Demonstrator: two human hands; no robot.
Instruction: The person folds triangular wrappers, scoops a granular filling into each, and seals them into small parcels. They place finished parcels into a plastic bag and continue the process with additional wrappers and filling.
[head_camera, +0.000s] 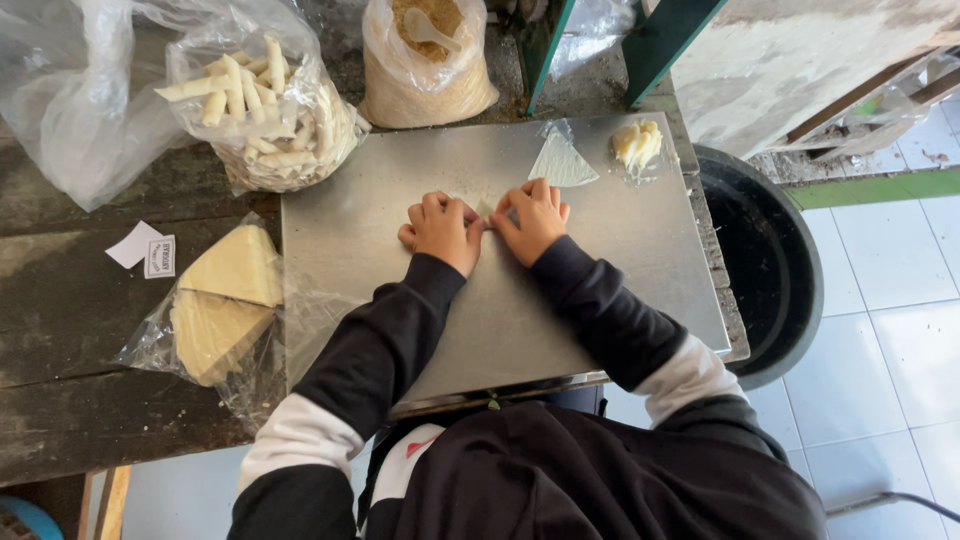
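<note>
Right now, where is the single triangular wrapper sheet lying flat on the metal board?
In the head view, the triangular wrapper sheet lies at the far right of the metal board, just left of the pale filling lump, beyond the right hand.

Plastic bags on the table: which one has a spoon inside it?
The upright bag of brown crumbs at the top centre, with a pale spoon resting in it. The bag of rolled sticks and the bag of triangular wrappers hold none.

Smooth, dull-sheened metal tray (620, 260)
</note>
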